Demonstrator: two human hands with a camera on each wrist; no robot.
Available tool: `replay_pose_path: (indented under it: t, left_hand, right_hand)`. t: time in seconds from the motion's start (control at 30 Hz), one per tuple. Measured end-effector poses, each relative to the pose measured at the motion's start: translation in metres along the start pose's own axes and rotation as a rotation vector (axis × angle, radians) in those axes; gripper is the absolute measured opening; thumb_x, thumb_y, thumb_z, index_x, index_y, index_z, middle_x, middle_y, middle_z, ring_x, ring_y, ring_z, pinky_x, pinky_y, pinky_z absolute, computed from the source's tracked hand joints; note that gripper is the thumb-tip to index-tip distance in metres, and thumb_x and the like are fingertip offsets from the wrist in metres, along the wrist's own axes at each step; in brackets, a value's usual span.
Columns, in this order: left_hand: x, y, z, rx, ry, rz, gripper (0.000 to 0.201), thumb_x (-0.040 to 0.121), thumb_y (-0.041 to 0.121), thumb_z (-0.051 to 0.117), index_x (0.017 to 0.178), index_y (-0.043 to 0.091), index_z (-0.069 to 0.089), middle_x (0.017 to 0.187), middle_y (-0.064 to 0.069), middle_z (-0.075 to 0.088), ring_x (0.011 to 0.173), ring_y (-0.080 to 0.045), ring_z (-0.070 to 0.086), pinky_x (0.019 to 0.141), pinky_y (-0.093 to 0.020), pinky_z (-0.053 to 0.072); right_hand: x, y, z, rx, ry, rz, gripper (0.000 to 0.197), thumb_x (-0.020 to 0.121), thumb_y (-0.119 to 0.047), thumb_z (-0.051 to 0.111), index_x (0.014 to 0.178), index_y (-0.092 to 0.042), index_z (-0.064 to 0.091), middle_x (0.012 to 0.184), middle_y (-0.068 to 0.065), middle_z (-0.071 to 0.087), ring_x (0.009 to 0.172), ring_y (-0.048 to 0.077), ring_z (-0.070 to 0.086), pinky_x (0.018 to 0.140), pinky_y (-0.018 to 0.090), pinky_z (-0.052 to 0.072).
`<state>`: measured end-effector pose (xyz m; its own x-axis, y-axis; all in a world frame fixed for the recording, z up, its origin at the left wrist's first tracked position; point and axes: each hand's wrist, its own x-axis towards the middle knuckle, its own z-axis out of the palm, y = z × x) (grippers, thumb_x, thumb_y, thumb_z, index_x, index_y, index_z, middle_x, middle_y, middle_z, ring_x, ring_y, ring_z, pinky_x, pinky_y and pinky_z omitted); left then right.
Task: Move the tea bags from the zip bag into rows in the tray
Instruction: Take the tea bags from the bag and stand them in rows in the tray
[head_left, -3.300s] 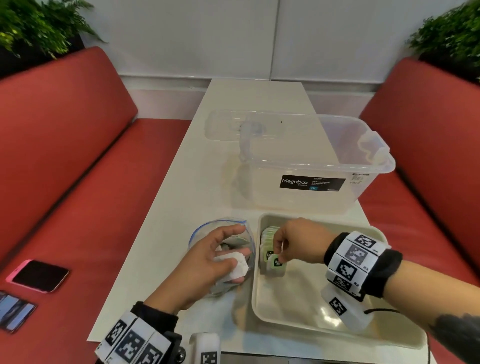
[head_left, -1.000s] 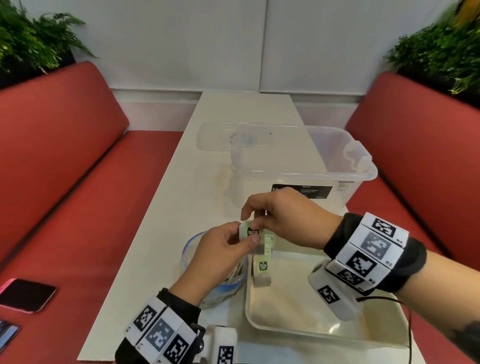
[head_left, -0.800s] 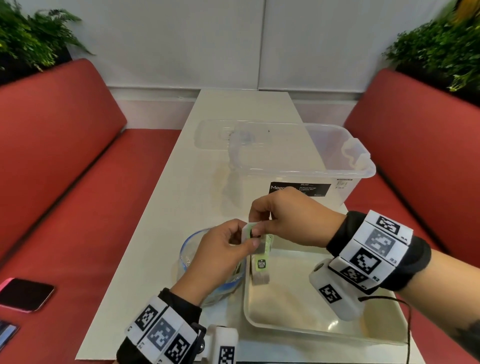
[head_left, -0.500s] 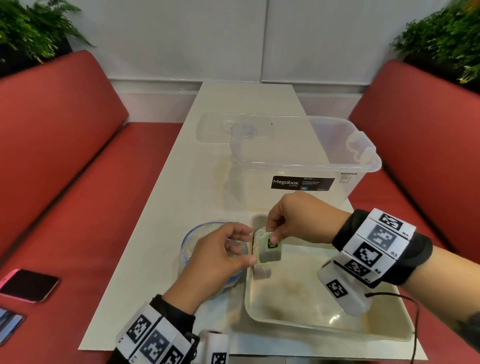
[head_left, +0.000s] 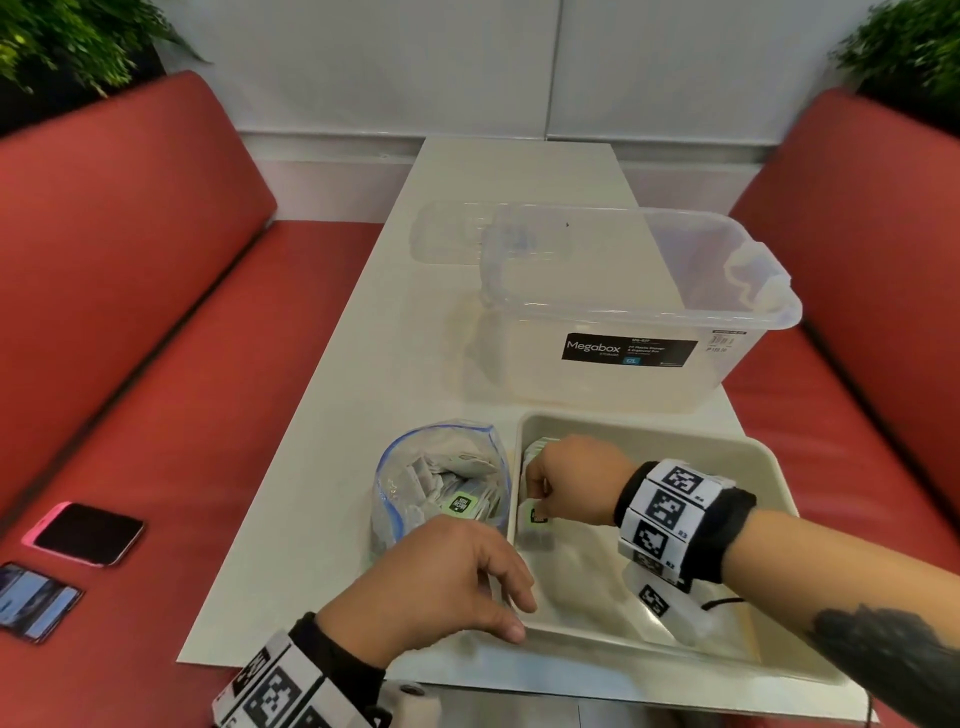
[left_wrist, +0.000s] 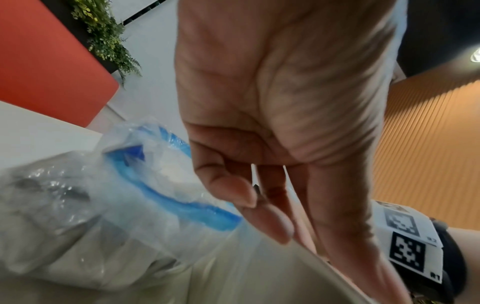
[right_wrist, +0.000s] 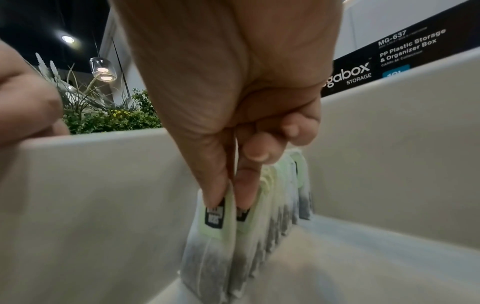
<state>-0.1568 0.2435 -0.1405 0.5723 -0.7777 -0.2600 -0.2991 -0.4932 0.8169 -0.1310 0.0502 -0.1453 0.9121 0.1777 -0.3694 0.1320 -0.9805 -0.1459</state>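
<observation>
The clear zip bag (head_left: 441, 493) with a blue zip stands open on the table, with several tea bags inside; the left wrist view shows its mouth (left_wrist: 145, 185). Right of it lies the beige tray (head_left: 649, 431). My right hand (head_left: 537, 506) is low inside the tray at its left wall. Its thumb and forefinger pinch the top of a green-tagged tea bag (right_wrist: 210, 236), held upright at the near end of a row of tea bags (right_wrist: 285, 205). My left hand (head_left: 519, 616) holds nothing, and its loosely bent fingers rest at the tray's near-left rim.
A clear Megabox storage box (head_left: 639, 312) stands just behind the tray, its lid (head_left: 452, 234) flat beyond it. Two phones (head_left: 88, 532) lie on the red bench at the left. Red benches flank the narrow white table.
My right hand took the tea bag from my left hand above the zip bag and lowered it into the tray's row. My left hand let go and drew back to the tray's near corner.
</observation>
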Motion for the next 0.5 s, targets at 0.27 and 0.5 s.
replay_pose_path:
  t: [0.27, 0.5]
  left_hand:
    - [0.005, -0.005, 0.003, -0.002, -0.008, 0.045, 0.022, 0.064, 0.022, 0.085, 0.075, 0.035, 0.071, 0.083, 0.028, 0.062, 0.065, -0.001, 0.057, 0.072, -0.025, 0.053]
    - [0.005, -0.003, 0.003, -0.033, -0.015, 0.061, 0.023, 0.066, 0.017, 0.083, 0.083, 0.029, 0.072, 0.083, 0.014, 0.062, 0.066, 0.005, 0.056, 0.069, -0.013, 0.047]
  right_hand:
    - [-0.009, 0.013, 0.001, -0.038, 0.012, 0.054, 0.02, 0.077, -0.041, 0.065, 0.079, -0.023, 0.056, 0.073, -0.007, 0.055, 0.071, 0.018, 0.051, 0.052, 0.023, 0.032]
    - [-0.017, 0.021, 0.008, -0.034, -0.383, -0.065, 0.032, 0.079, -0.045, 0.068, 0.11, -0.036, 0.067, 0.114, -0.015, 0.066, 0.104, 0.011, 0.059, 0.093, 0.028, 0.045]
